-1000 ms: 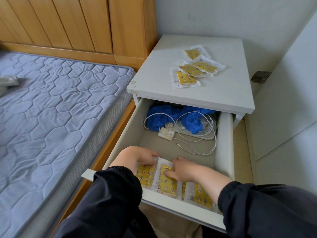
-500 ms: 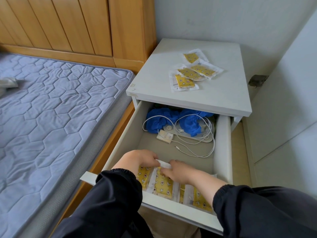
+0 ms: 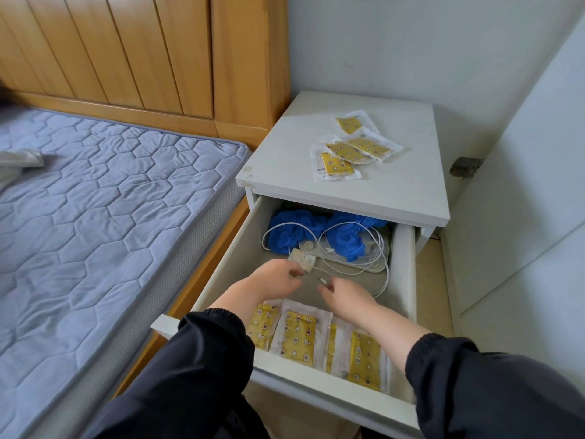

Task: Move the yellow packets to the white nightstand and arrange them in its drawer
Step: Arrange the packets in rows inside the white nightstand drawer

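Place: home bedroom | Evidence: quilted grey-blue mattress (image 3: 110, 201) lay in a wooden frame below a panelled headboard (image 3: 126, 52) | white nightstand (image 3: 285, 153) stood just beside the bed, against a plain wall (image 3: 380, 42) | its open drawer (image 3: 234, 258) held white cables (image 3: 386, 277) and blue cloth (image 3: 294, 229)

Yellow packets (image 3: 296, 335) side by side at open drawer (image 3: 403, 280) front; four others (image 3: 343, 152) atop white nightstand (image 3: 285, 160).

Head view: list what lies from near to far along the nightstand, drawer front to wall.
Drawer front → row of yellow packets → right hand → blue cloth → loose yellow packets on the nightstand top → wall.
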Tool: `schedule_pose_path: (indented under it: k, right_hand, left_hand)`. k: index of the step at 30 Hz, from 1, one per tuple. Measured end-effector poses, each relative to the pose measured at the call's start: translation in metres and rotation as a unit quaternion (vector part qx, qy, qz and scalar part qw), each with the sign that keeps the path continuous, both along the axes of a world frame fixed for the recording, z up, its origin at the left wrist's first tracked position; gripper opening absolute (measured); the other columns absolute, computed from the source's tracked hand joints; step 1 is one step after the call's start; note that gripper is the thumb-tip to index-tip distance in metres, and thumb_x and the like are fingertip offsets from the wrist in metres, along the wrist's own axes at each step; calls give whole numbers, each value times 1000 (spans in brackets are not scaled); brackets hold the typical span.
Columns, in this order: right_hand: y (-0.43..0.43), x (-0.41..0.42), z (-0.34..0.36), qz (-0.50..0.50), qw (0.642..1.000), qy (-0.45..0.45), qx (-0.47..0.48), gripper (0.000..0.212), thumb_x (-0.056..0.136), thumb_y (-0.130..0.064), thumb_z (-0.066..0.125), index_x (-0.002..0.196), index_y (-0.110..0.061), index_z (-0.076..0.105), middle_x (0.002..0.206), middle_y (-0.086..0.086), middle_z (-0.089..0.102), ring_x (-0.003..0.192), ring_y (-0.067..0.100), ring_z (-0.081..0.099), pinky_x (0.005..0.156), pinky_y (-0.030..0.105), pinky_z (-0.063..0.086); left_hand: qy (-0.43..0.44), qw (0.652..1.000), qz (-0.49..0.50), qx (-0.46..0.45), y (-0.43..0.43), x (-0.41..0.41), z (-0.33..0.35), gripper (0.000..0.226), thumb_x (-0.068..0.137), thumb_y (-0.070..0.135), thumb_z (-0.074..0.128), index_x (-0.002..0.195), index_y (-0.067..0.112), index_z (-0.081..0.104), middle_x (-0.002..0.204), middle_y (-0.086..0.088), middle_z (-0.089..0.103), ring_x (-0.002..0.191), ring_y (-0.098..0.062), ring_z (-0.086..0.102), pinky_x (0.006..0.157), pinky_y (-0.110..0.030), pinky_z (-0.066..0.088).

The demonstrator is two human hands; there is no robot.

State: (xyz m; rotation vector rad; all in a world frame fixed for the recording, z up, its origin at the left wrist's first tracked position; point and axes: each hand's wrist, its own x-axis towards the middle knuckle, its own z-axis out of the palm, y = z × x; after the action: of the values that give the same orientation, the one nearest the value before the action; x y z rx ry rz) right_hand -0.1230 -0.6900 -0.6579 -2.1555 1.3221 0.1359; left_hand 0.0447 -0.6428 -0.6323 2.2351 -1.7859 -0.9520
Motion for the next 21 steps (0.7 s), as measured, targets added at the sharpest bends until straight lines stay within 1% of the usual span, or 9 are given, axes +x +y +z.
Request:
schedule_pose_path:
  k: [4, 5, 7, 10, 13, 15, 16, 18, 21]
  right_hand:
    - [-23, -8, 42, 2, 997, -45, -65, 31, 97, -44, 39, 97, -18, 56, 89, -1, 59, 83, 19, 57, 67, 31, 44]
    - [-30, -10, 56, -2, 994, -65, -82, 28, 97, -42, 39, 87, -20, 53, 82, -3, 57, 76, 18, 55, 61, 30, 41]
    - [-45, -14, 83, -24, 986, -112, -120, 32, 97, -35, 41, 70, -19, 45, 67, -3, 50, 65, 18, 49, 52, 29, 31]
    - [-68, -25, 114, -55, 967, -177, -174, 33, 96, -28, 42, 68, -11, 45, 62, 3, 49, 61, 21, 46, 54, 32, 32]
    - [-92, -37, 129, -80, 950, -225, -203, 25, 95, -24, 43, 82, -8, 57, 80, 4, 60, 75, 20, 54, 65, 33, 41]
    - [-110, -43, 131, -98, 945, -242, -197, 21, 95, -21, 45, 106, -11, 60, 107, 1, 59, 98, 16, 54, 81, 26, 41]
    - [-119, -45, 130, -108, 946, -241, -189, 27, 95, -22, 46, 119, -12, 56, 120, 1, 54, 111, 17, 50, 89, 25, 38]
    - [-134, -48, 126, -125, 951, -235, -156, 42, 95, -24, 49, 134, -11, 43, 137, 5, 43, 127, 19, 41, 99, 28, 33]
    - [-144, -45, 118, -114, 953, -235, -153, 56, 93, -25, 54, 142, -10, 33, 145, 6, 35, 134, 20, 34, 107, 28, 27]
  left_hand:
    - [39, 994, 27, -95, -13, -8, 31, 30, 95, 22, 52, 123, 21, 63, 123, 4, 62, 112, -12, 56, 96, -26, 44]
    - [47, 991, 34, -118, -18, -10, 42, 29, 95, 19, 51, 121, 21, 64, 121, 5, 64, 110, -11, 57, 94, -25, 44]
    - [57, 983, 61, -166, -30, -12, 63, 28, 94, 14, 49, 116, 20, 66, 115, 4, 66, 105, -12, 59, 89, -23, 45]
    - [71, 967, 101, -222, -49, -13, 88, 31, 93, 9, 47, 115, 19, 66, 117, 2, 65, 108, -14, 57, 88, -22, 43]
    - [97, 955, 139, -242, -65, -12, 100, 34, 93, 6, 44, 117, 19, 64, 121, 2, 62, 105, -12, 54, 84, -20, 40]
    - [96, 949, 165, -251, -75, -14, 104, 36, 92, 4, 44, 120, 18, 62, 123, 2, 60, 102, -11, 53, 83, -21, 41]
    - [85, 946, 178, -258, -81, -14, 105, 37, 92, 3, 43, 121, 18, 61, 124, 2, 60, 103, -13, 54, 85, -23, 43]
    - [57, 939, 200, -276, -93, -16, 106, 39, 92, 2, 42, 122, 16, 61, 125, 1, 60, 108, -17, 54, 91, -26, 45]
    - [58, 939, 218, -260, -114, -18, 106, 43, 93, 7, 43, 134, 16, 50, 133, -4, 54, 117, -21, 51, 95, -29, 42]
